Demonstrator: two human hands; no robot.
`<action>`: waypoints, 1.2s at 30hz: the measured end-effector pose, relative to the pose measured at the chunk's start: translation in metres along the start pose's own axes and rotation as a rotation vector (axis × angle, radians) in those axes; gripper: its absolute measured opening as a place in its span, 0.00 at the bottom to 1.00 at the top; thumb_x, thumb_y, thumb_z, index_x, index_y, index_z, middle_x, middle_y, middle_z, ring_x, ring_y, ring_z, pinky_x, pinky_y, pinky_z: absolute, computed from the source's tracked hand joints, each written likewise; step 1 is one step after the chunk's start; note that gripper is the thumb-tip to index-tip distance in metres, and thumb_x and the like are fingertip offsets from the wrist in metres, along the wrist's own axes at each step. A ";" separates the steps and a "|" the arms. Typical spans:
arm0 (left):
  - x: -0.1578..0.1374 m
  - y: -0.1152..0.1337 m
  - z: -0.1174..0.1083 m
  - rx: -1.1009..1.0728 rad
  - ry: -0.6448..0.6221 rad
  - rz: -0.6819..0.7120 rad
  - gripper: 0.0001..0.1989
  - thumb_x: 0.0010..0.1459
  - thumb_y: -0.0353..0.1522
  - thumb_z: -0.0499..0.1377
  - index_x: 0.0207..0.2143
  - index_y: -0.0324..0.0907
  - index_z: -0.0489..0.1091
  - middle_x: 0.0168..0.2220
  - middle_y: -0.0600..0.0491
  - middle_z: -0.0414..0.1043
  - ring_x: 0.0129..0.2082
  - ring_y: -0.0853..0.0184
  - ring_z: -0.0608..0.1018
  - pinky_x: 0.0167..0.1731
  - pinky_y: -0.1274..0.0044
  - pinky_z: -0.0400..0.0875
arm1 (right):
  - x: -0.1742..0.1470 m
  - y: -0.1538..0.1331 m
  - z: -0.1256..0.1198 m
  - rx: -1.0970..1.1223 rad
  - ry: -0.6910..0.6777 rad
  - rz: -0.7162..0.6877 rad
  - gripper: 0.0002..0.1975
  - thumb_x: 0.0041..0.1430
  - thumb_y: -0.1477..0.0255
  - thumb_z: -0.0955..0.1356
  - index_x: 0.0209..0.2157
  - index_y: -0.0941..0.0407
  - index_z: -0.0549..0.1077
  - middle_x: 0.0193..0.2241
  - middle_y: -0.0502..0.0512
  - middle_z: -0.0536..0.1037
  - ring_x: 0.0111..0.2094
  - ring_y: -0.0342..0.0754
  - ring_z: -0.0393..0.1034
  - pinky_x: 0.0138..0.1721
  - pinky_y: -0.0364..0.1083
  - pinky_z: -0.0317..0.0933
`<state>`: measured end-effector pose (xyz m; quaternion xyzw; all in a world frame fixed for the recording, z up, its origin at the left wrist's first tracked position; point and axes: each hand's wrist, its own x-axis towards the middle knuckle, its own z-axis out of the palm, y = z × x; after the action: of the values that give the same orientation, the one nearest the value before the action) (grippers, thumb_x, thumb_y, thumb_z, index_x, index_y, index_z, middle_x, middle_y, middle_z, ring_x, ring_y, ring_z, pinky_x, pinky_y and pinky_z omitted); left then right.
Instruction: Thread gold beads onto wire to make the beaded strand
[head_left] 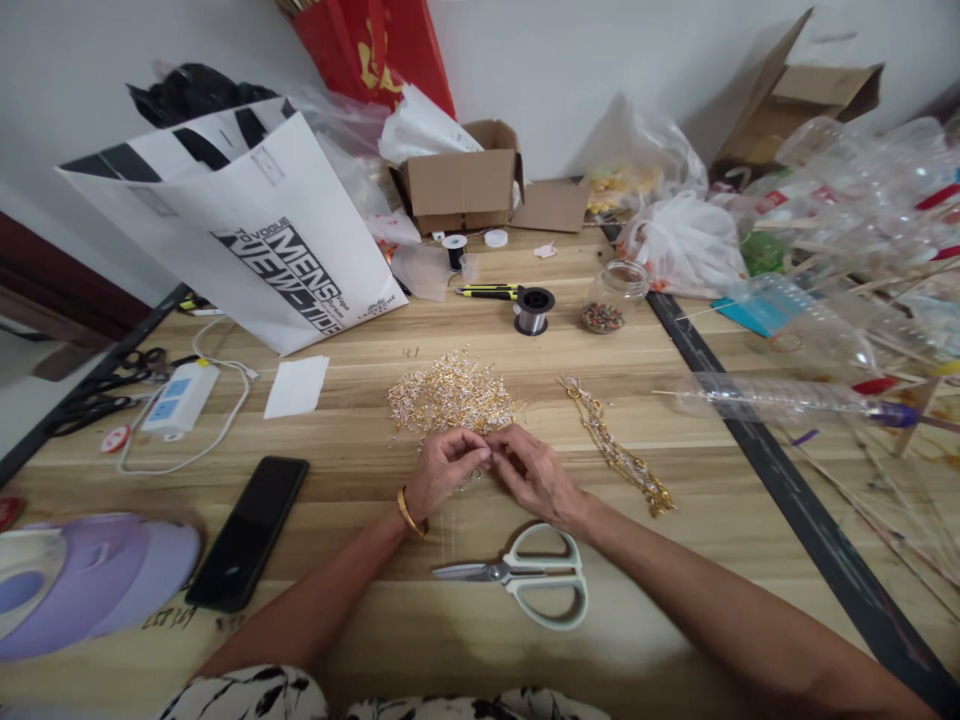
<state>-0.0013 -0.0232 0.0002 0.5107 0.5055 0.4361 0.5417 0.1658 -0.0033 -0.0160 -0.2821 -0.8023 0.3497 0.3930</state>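
My left hand and my right hand meet at the near edge of a pile of small gold and silver beads. Both are closed in a pinch, fingertips together; what they hold is too small to make out. On my left wrist sits a gold bracelet. Finished-looking strands of gold and silver beads lie to the right of my right hand. Closer to me rests a pair of white-handled scissors, blades pointing left.
A spool of wire, a yellow-black cutter and a jar of beads stand behind the pile. Left are a phone, a power strip and a white paper bag. Plastic bottles crowd the right.
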 end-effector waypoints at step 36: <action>0.001 -0.003 -0.004 0.006 0.053 -0.003 0.09 0.48 0.34 0.64 0.25 0.36 0.69 0.23 0.54 0.72 0.24 0.71 0.74 0.29 0.79 0.69 | -0.002 0.004 -0.004 -0.035 0.217 0.020 0.14 0.59 0.76 0.64 0.47 0.55 0.67 0.43 0.60 0.69 0.25 0.42 0.63 0.24 0.43 0.62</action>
<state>-0.0049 -0.0218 -0.0028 0.4999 0.5216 0.4473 0.5272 0.1707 -0.0014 -0.0180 -0.3333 -0.7583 0.3069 0.4688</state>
